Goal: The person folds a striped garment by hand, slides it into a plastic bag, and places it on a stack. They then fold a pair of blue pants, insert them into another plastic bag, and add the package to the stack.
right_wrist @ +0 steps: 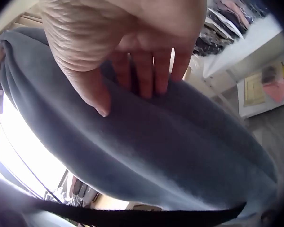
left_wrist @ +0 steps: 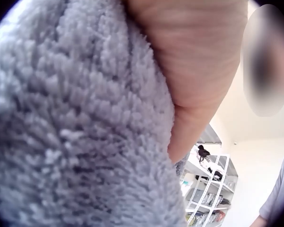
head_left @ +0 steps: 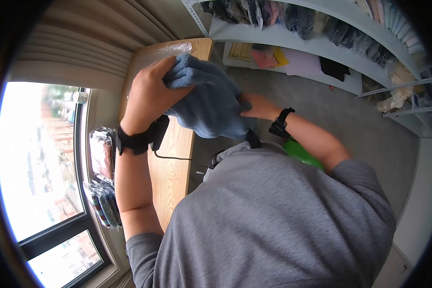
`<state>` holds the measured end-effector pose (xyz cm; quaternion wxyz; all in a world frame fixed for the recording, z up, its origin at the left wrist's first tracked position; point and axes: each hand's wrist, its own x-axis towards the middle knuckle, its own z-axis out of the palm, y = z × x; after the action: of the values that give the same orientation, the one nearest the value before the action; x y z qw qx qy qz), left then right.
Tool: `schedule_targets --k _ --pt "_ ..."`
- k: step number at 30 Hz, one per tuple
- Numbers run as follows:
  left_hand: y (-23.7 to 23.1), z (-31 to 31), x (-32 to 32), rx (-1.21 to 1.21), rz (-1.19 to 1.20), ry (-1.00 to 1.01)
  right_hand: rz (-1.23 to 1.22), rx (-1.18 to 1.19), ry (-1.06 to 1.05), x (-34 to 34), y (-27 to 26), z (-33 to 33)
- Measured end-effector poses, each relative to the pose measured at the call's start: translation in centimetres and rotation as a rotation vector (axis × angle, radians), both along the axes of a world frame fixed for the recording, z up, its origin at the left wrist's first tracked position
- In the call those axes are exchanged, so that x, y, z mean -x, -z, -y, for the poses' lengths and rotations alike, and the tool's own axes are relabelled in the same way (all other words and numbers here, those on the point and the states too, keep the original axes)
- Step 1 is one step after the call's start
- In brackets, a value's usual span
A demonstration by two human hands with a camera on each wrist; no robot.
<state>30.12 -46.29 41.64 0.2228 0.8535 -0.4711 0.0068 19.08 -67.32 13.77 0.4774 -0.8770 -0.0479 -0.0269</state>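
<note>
The left hand (head_left: 149,93) grips a bunched end of a blue-grey plush cloth (head_left: 209,108), its back toward the head camera, its arm stretched forward with the wrist slightly bent; the right hand (head_left: 263,106) holds the cloth's other side, thumb in front and fingers reaching behind an upper edge in its wrist view, that elbow bent and the forearm slanting inward across the body. The cloth hangs in folds between the two hands, held up before the torso in its grey shirt (head_left: 283,216). Black bands (head_left: 132,143) circle both wrists. Beyond, a wooden table (head_left: 170,185) runs along the left with clear plastic (head_left: 180,48) at its far end, wrapped packages (head_left: 102,156) lie by the window (head_left: 43,158), and white shelves (head_left: 293,39) carry bagged garments (head_left: 297,21)
</note>
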Motion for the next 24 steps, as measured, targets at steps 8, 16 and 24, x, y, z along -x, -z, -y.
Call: schedule_targets --k 8,16,24 --pt "-3.0 -4.4 -0.2 0.017 0.066 -0.240 0.149 -0.079 0.116 -1.8 1.3 -1.7" --pt "-5.6 -7.2 3.4 0.032 0.192 -0.376 0.157 0.061 0.104 -3.8 4.9 -0.9" --pt "-8.2 -8.6 7.7 0.008 0.254 -0.516 0.302 0.156 0.116 -6.6 7.7 -3.5"
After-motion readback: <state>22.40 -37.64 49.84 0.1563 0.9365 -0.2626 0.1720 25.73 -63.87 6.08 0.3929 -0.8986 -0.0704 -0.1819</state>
